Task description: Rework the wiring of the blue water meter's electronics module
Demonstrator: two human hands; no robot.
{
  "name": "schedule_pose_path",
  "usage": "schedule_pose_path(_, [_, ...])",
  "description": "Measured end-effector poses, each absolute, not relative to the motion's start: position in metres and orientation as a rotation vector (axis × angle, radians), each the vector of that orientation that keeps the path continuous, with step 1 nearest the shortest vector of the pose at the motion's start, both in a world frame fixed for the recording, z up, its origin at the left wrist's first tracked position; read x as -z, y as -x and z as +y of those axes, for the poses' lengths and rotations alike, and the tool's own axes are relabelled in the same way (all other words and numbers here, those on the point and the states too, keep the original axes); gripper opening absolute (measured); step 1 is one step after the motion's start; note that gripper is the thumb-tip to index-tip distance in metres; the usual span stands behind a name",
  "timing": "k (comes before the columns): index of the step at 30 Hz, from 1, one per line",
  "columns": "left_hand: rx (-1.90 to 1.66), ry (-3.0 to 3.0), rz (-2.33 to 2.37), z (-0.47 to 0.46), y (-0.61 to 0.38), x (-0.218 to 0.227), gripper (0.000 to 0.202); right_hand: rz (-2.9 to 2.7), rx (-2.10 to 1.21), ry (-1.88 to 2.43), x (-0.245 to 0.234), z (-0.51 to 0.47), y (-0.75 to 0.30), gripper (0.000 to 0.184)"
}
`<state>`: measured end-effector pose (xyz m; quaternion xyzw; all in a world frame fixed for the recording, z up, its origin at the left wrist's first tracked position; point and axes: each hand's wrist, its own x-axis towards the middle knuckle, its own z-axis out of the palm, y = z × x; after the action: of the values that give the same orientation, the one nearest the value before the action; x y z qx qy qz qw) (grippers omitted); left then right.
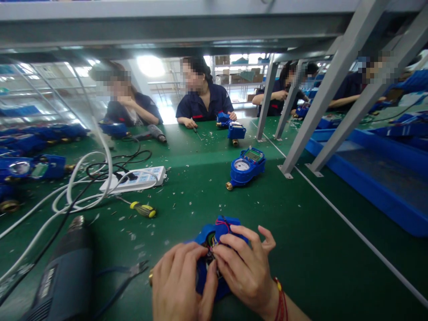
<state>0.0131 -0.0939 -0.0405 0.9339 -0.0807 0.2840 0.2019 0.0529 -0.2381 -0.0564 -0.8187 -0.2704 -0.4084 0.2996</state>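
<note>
An opened blue water meter (204, 232) lies on the green bench right in front of me, its brass end partly showing beside my left hand. Thin coloured wires (214, 241) come out of its open housing. My left hand (182, 278) is on the meter's left side, thumb and fingers closed at the wires. From the right, my right hand (245, 265) pinches at the same spot with thumb and forefinger, its other fingers raised. The fingertips hide the exact point they grip. Cutting pliers (129, 274) lie left of my left hand.
A heat gun (63, 272), a yellow-black screwdriver (143, 209) and a white power strip (140, 178) with looping cables are on the left. Another water meter (245, 167) stands ahead. Grey metal posts (317, 98) and a blue tray (374, 183) are right. Several co-workers sit opposite.
</note>
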Motion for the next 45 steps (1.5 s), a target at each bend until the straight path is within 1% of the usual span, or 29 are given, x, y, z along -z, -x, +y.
schedule_pose_path(7, [-0.845,-2.619,-0.161,-0.098,-0.013,0.042,0.012,-0.721,1.071,2.145,0.058,-0.238,-0.051,0.009])
schedule_pose_path(14, [-0.865,-2.663,-0.297,-0.093,-0.018,0.04,0.018,-0.752,1.021,2.145,0.059,-0.239,-0.05,0.011])
schedule_pose_path(19, [-0.751,-2.625,-0.436,-0.083,-0.024,0.033,0.014,-0.772,0.919,2.1,0.058,-0.241,-0.051,0.013])
schedule_pose_path(27, [-0.451,-2.563,-0.57,-0.079,-0.032,0.012,0.01,-0.774,0.825,2.076,0.053,-0.242,-0.053,0.015])
schedule_pose_path(35, [-0.118,-2.681,-0.67,-0.078,-0.037,-0.007,0.014,-0.784,0.8,2.069,0.052,-0.242,-0.054,0.015])
schedule_pose_path(40, [-0.145,-2.78,-0.603,-0.082,-0.033,-0.004,0.011,-0.712,0.831,2.085,0.053,-0.24,-0.054,0.011])
schedule_pose_path(45, [-0.219,-2.735,-0.497,-0.082,-0.026,0.009,0.006,-0.728,0.845,2.11,0.051,-0.242,-0.053,0.014])
